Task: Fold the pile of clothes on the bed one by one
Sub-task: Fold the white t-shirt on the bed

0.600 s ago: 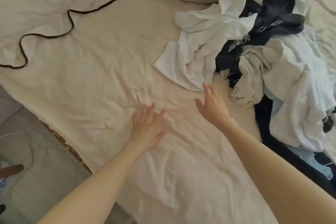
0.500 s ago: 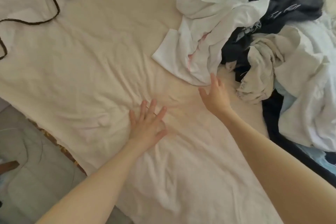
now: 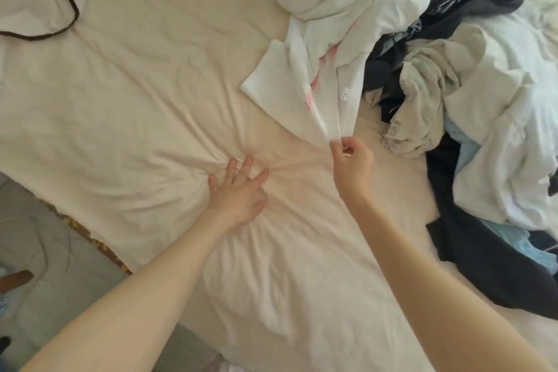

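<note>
Far left of frame: floor [image 3: 45, 251] strip below the bed edge. Upper left: pale bedding w/ dark piping [image 3: 71, 0] lying in a wavy line. Cream sheet [image 3: 136, 93] fills most of the frame, wrinkled.

Lower centre: left hand [image 3: 238, 190] flat on the sheet, palm down, fingers straight & spread, holding nothing; creases radiate out from under it.

Just right of centre: right hand [image 3: 351, 160], thumb & fingers curled, pinching the bottom corner of a white garment [image 3: 302, 81]. That garment runs taut from the pinch up & right into the pile, w/ pink marks showing in its folds.

Right side, top to lower right: pile of clothes [image 3: 471, 75] on the bed, unfolded; white, dark navy/black, beige & light-blue pieces tangled together. Dark piece [image 3: 483, 275] spreads out at lower right, beside the right forearm.
</note>
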